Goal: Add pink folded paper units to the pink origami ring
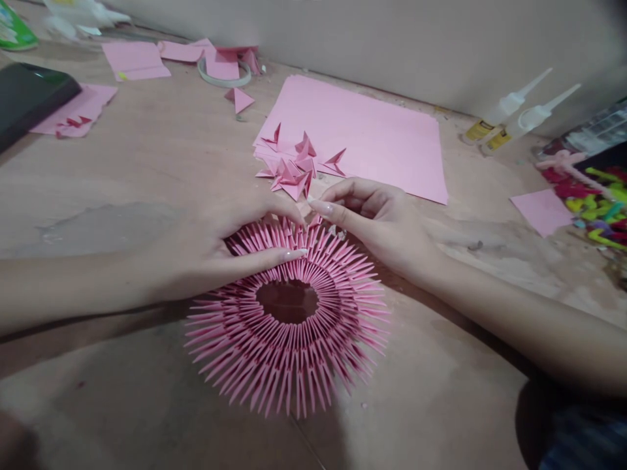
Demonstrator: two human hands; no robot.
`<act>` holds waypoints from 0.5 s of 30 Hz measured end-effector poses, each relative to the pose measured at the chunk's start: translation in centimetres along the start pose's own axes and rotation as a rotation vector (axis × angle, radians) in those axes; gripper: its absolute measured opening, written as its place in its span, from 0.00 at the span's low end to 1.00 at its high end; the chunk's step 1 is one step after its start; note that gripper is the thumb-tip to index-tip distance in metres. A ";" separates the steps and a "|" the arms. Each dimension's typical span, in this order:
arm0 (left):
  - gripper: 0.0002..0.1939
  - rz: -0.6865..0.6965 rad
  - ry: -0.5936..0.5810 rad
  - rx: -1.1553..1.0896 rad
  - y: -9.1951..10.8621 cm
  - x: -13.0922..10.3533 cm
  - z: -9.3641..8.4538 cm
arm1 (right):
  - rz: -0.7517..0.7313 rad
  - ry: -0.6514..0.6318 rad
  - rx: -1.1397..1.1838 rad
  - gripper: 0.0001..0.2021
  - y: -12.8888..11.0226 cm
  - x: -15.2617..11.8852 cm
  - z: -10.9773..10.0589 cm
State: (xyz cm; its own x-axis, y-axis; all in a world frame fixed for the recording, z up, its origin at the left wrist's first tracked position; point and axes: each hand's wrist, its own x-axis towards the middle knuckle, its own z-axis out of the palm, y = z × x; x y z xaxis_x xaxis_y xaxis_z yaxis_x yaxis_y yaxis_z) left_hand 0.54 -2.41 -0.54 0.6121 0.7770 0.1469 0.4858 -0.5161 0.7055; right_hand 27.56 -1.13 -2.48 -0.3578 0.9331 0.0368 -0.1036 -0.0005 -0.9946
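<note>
A round ring of folded pink paper pieces (304,365) lies in front of me, its spiky points fanning outward around an oval hole. My left hand (245,241) grips the far left part of the ring, thumb on top and fingers over the outer edge. At the far edge, my right hand (377,215) pinches a small folded paper piece (316,220) against the ring, thumb and forefinger together; the fingers partly hide it. Just beyond both hands sits a loose pile of folded pink paper pieces (294,173).
Behind the pile lies a stack of pink paper (362,137). Two glue bottles (499,121) lean by the wall at right, near colourful pipe cleaners (597,202). A tape roll (224,81), paper scraps (134,60) and a dark flat device (34,98) are at left.
</note>
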 end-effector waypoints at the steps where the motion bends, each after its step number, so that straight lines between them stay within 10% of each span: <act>1: 0.17 0.005 0.008 0.000 0.0 0.1 0.0 | -0.003 0.002 0.002 0.20 0.0 0.0 0.0; 15: 0.17 0.041 0.019 -0.005 -0.8 -0.2 -0.1 | 0.001 0.023 0.004 0.23 0.0 -0.2 0.1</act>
State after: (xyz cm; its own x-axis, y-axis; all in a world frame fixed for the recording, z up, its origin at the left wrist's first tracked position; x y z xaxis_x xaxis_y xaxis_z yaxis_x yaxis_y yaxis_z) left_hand -0.02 -2.08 -1.08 0.6198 0.7616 0.1890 0.4569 -0.5460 0.7022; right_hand 27.49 -1.38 -2.47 -0.3364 0.9411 0.0339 -0.1067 -0.0024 -0.9943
